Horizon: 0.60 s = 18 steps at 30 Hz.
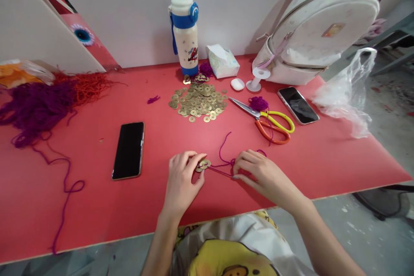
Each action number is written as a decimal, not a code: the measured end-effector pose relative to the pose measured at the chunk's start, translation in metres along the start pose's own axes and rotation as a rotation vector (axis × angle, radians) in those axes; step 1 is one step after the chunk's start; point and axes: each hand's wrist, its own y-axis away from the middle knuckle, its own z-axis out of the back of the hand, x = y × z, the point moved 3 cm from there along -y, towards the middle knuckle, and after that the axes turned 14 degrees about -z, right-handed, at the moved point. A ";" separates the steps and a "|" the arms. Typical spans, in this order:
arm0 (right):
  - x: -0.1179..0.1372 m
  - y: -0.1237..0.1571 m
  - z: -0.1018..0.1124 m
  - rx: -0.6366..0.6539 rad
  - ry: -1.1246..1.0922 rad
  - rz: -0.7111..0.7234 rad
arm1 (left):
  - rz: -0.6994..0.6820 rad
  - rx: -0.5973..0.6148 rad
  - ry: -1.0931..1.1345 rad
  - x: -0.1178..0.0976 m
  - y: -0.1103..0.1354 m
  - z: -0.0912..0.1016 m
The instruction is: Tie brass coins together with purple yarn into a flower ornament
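Note:
Near the front of the red table, my left hand (184, 177) pinches a few brass coins with holes (203, 164) between thumb and fingers. Purple cord (221, 172) runs from these coins to the right, where my right hand (258, 174) has its fingers closed on it. One loose cord end curls up on the table between the hands. Beyond them lies a heap of similar brass coins (202, 100). Scissors (258, 116) with one yellow and one orange handle rest to the right of the heap, beside a small purple cord bundle (258, 103).
A phone (128, 151) lies left of my hands, another phone (298, 105) at the right. Purple yarn (39, 105) and red shreds (92, 88) pile up far left. At the back stand a bottle (185, 36), tissue pack (224, 64), white spool (258, 79) and backpack (323, 30); a plastic bag (347, 95) sits right.

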 end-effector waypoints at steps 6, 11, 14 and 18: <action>0.015 -0.002 -0.006 0.020 -0.047 0.014 | 0.032 -0.003 0.112 -0.001 0.002 0.001; 0.022 -0.009 -0.019 -0.089 -0.057 -0.067 | 0.054 -0.010 0.170 0.003 0.005 -0.003; 0.022 -0.014 -0.030 -0.133 -0.014 -0.088 | 0.018 0.003 0.297 0.002 0.005 -0.003; 0.022 -0.017 -0.035 -0.162 -0.020 -0.103 | -0.060 -0.033 0.304 -0.001 0.003 0.001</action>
